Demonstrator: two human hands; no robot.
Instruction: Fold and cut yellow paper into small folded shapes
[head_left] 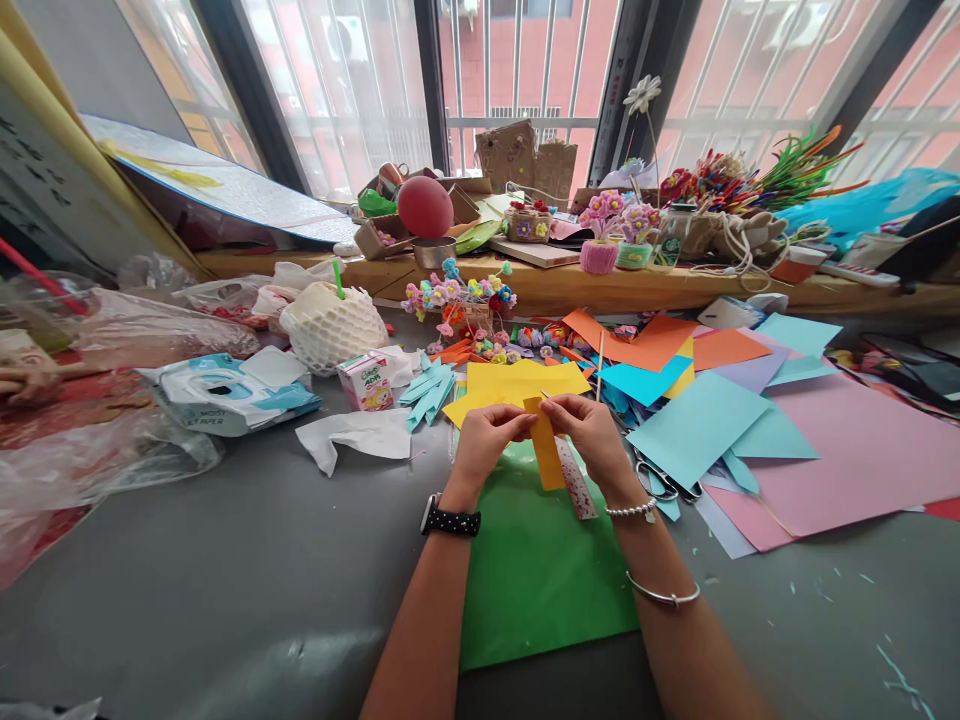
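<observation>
Over a green sheet on the grey surface, we see our two hands close together at the upper end of a yellow strip. Our left hand pinches it between thumb and fingers, and our right hand grips it from the other side. The strip hangs down in front of the green sheet, just beside a flower-patterned strip. Yellow paper lies right behind our fingers.

Off to the left we can read "MOIST" and "PAPER" on a blue and white wipes packet; other letters there are too small for us. Near it, a pink and white drink carton shows what looks like "AD". White tissue lies in front of the carton. Up on the ledge, a glass jar bears a round green and white logo whose lettering we cannot make out. Dark characters run down the yellow cloth at far left, illegible to us. Right of our hands, scissors lie partly under light blue paper.
</observation>
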